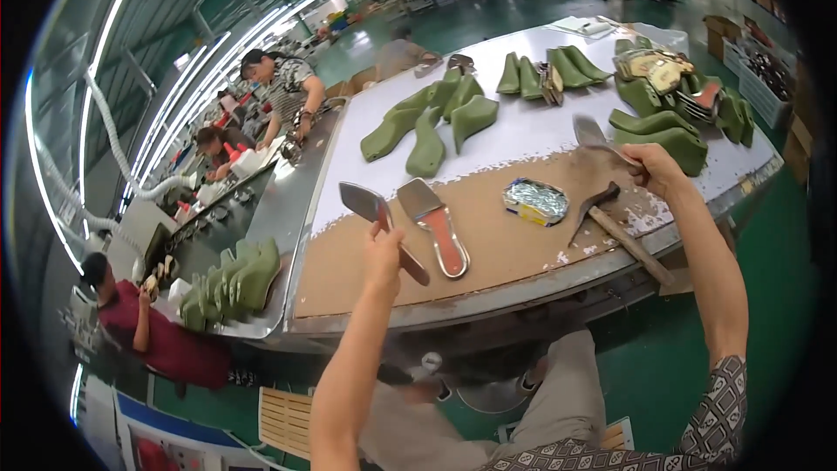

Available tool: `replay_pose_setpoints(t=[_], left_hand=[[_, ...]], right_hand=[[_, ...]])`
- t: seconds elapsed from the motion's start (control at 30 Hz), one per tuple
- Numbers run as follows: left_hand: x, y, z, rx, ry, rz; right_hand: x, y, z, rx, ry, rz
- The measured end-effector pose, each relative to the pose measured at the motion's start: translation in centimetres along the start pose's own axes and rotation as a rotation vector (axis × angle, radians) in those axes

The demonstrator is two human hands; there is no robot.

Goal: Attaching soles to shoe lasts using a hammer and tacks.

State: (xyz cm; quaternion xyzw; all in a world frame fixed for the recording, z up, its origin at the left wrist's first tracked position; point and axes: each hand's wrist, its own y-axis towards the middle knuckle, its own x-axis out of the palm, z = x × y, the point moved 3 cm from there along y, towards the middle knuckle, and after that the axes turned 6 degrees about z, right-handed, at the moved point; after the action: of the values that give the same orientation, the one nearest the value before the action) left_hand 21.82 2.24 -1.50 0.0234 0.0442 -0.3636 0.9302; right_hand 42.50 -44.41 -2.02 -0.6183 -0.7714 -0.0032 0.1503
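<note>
My left hand (382,255) is closed around a shoe insole (361,201), grey at the front and reddish toward the heel, held tilted above the table's near part. A similar insole (445,242) with a pale rim lies on the brown board just right of it. My right hand (656,169) grips another insole (590,132), greyish and blurred, raised over the board's right side. Below that hand, a hammer (631,246) with a wooden handle rests at the near edge. A foil-wrapped packet (535,201), silver with yellow, sits between the two hands.
Green shoe lasts (475,119) lie in groups across the white-covered table (349,131), and more lasts (231,288) stand on the left bench. Beige shoe parts (656,70) are piled at the far right. Several people work along the left, one in a dark red top (157,331).
</note>
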Motion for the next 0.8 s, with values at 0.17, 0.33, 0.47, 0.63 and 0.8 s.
replay_pose_setpoints(t=[0.17, 0.33, 0.47, 0.63, 0.8], left_hand=[[-1.9, -1.4, -2.8, -0.1, -0.235, -0.003], [-1.2, -3.5, -2.2, -0.263, -0.804, -0.278], [-6.7, -0.4, -4.4, 0.006, -0.245, -0.023], [-10.9, 5.2, -5.2, 0.121, 0.093, -0.097], [-7.0, 10.3, 0.0, 0.741, 0.679, 0.05]], right_hand=[[19.8, -8.5, 0.9, -0.345, 0.076, -0.107], [33.4, -13.3, 8.0, -0.511, -0.232, -0.196], [38.1, -13.6, 10.8, -0.863, -0.509, -0.334], [33.6, -9.4, 11.7, -1.025, -0.894, -0.083], [31.7, -8.3, 14.0, -1.147, -1.047, -0.36]])
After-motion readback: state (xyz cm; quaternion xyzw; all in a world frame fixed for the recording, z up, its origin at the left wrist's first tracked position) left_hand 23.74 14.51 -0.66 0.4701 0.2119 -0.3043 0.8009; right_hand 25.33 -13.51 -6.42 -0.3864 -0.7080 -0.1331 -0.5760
